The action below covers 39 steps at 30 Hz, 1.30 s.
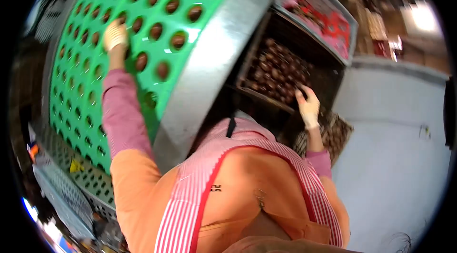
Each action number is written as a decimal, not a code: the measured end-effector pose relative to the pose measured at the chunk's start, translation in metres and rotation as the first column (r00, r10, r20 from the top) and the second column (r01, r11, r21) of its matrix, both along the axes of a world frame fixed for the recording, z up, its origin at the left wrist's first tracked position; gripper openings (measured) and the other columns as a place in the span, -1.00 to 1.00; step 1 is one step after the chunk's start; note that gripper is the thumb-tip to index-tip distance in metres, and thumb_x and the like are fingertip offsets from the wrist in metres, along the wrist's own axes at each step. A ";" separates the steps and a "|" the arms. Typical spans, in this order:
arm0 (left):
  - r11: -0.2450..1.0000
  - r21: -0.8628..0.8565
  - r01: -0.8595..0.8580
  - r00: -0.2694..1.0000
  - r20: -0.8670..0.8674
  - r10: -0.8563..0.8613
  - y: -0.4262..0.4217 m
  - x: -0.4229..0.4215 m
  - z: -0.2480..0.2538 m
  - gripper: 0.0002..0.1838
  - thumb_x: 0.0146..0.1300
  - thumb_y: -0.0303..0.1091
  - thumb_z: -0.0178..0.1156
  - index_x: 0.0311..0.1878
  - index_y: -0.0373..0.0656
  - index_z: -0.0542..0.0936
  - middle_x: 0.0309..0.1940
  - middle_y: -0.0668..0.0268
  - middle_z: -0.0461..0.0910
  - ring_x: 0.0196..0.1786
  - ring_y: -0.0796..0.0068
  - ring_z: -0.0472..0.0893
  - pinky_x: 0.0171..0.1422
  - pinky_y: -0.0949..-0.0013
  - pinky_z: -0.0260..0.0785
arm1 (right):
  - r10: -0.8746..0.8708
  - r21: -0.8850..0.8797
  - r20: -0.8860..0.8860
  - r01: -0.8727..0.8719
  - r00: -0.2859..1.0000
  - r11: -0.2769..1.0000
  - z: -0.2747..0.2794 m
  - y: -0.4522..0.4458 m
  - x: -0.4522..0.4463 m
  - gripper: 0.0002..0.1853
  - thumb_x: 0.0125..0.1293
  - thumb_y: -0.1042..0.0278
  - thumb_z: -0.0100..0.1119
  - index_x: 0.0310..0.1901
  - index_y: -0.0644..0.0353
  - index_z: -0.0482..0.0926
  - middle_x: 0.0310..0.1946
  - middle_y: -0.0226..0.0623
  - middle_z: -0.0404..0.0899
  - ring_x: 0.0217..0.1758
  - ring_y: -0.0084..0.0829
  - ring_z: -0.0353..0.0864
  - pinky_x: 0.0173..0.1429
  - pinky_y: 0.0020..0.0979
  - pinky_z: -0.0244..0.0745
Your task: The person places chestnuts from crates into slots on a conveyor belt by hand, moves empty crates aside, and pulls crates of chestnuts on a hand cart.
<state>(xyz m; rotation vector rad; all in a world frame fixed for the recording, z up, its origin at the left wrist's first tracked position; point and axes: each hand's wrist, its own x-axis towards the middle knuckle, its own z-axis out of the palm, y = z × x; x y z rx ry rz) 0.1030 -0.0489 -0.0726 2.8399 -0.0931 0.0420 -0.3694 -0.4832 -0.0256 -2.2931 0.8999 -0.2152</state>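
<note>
Partly, the left hand (115,35) hid the green panel (168,20); whether it or the right hand (309,105), near brown pieces (277,70), grasped anything, I couldn't tell.

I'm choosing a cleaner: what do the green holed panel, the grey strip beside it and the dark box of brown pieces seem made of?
Green panel: probably glossy plastic, by its even colour and glare.
Grey strip: likely smooth metal, by its silvery sheen.
Dark box: dull wood or metal; its shadowed walls leave that open.
</note>
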 end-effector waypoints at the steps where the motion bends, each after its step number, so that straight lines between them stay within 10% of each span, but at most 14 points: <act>1: 0.998 -0.005 0.061 0.996 0.065 -0.061 0.003 0.004 -0.011 -0.54 0.25 -0.25 0.02 0.22 -0.03 0.56 0.03 -0.05 0.60 0.09 -0.06 0.59 0.19 0.03 0.42 | -0.066 0.005 -0.047 0.066 0.997 0.998 -0.012 -0.010 -0.015 -0.62 0.29 0.21 0.22 0.02 0.30 0.62 -0.02 -0.06 0.65 0.07 -0.19 0.63 0.19 -0.32 0.46; 6: 0.997 -0.052 0.056 0.998 0.044 -0.054 -0.005 0.004 -0.019 -0.40 0.24 -0.23 0.25 0.36 -0.06 0.41 0.25 -0.01 0.47 0.23 -0.04 0.51 0.32 0.07 0.36 | -0.158 0.054 -0.238 0.175 0.958 0.983 -0.032 -0.057 -0.041 -0.48 0.25 0.05 0.19 0.10 0.29 0.58 0.06 -0.01 0.62 0.16 -0.10 0.59 0.26 -0.28 0.42; 8: 0.971 -0.046 0.235 0.932 0.294 -0.212 -0.065 -0.041 0.025 -0.36 0.25 -0.32 0.28 0.37 -0.25 0.34 0.26 0.01 0.44 0.25 0.14 0.50 0.34 0.18 0.34 | -0.067 0.085 -0.237 0.089 0.969 0.992 -0.048 -0.078 -0.029 -0.47 0.26 0.08 0.17 0.16 0.27 0.54 0.17 -0.02 0.54 0.26 -0.08 0.50 0.33 -0.24 0.36; 12: 0.483 -0.657 0.579 0.787 0.296 -0.541 -0.201 -0.150 0.042 -0.54 0.28 -0.36 0.24 0.22 -0.28 0.47 0.07 0.05 0.54 0.12 0.24 0.55 0.24 0.22 0.37 | 0.030 0.178 -0.412 0.048 0.911 0.983 -0.098 -0.121 0.005 -0.29 0.24 0.06 0.23 0.39 0.12 0.30 0.46 -0.07 0.17 0.45 -0.07 0.25 0.45 -0.22 0.24; 13: 0.636 -0.497 0.590 0.773 0.121 -0.623 -0.238 -0.187 0.061 -0.52 0.23 -0.40 0.33 0.22 -0.21 0.48 0.08 0.15 0.56 0.08 0.39 0.56 0.20 0.37 0.43 | 0.004 0.184 -0.461 0.092 0.887 0.979 -0.109 -0.129 0.017 -0.23 0.23 0.04 0.25 0.43 0.08 0.23 0.50 -0.08 0.06 0.48 -0.04 0.19 0.48 -0.19 0.20; 17: 0.517 -0.304 0.800 0.343 -0.474 -0.811 -0.342 -0.270 0.021 -0.31 0.09 -0.17 0.39 0.30 -0.06 0.40 0.30 -0.08 0.32 0.28 -0.11 0.43 0.33 0.09 0.35 | -0.026 0.374 -0.508 0.248 0.861 0.894 -0.126 -0.133 0.048 -0.10 0.19 -0.04 0.30 0.50 -0.04 0.08 0.57 -0.12 -0.19 0.55 0.06 0.02 0.53 -0.07 0.13; 21: 0.388 -0.088 0.917 0.189 -0.762 -0.620 -0.389 -0.306 -0.031 -0.10 -0.01 -0.18 0.48 0.41 0.06 0.24 0.55 -0.02 -0.14 0.45 -0.29 0.16 0.43 -0.02 0.27 | 0.289 0.276 -0.504 -0.165 0.814 0.947 -0.135 -0.110 0.062 -0.15 0.12 0.00 0.35 0.46 -0.28 0.19 0.56 -0.21 -0.16 0.53 0.15 -0.01 0.47 -0.03 0.24; 33: 0.249 0.140 0.958 0.263 -0.776 -0.574 -0.404 -0.301 -0.088 -0.47 -0.05 -0.41 0.43 0.08 0.07 0.57 0.43 0.17 0.07 0.22 -0.08 0.43 0.21 0.08 0.50 | 0.490 0.051 -0.484 -0.535 0.725 0.843 -0.148 -0.093 0.070 -0.40 0.08 -0.04 0.38 0.19 -0.20 0.48 0.26 -0.14 0.23 0.35 -0.06 0.27 0.13 -0.02 0.52; 36: 0.531 0.027 0.847 0.391 -0.707 -0.588 -0.398 -0.313 -0.079 -0.44 -0.04 -0.39 0.43 0.11 0.10 0.56 0.48 0.10 0.00 0.25 -0.15 0.40 0.26 0.06 0.45 | 0.480 0.142 -0.424 -0.467 0.768 0.873 -0.153 -0.105 0.067 -0.43 0.09 0.02 0.38 0.17 -0.17 0.49 0.33 -0.09 0.20 0.28 -0.02 0.38 0.16 -0.04 0.53; 39: 0.265 0.013 0.964 0.187 -0.742 -0.644 -0.390 -0.311 -0.094 -0.44 0.01 -0.37 0.41 0.16 0.14 0.55 0.51 0.09 -0.06 0.27 -0.16 0.35 0.29 0.08 0.44 | 0.416 0.131 -0.500 -0.409 0.759 0.903 -0.147 -0.127 0.061 -0.39 0.14 0.16 0.38 0.25 -0.20 0.42 0.36 -0.05 0.11 0.19 0.01 0.49 0.13 -0.10 0.57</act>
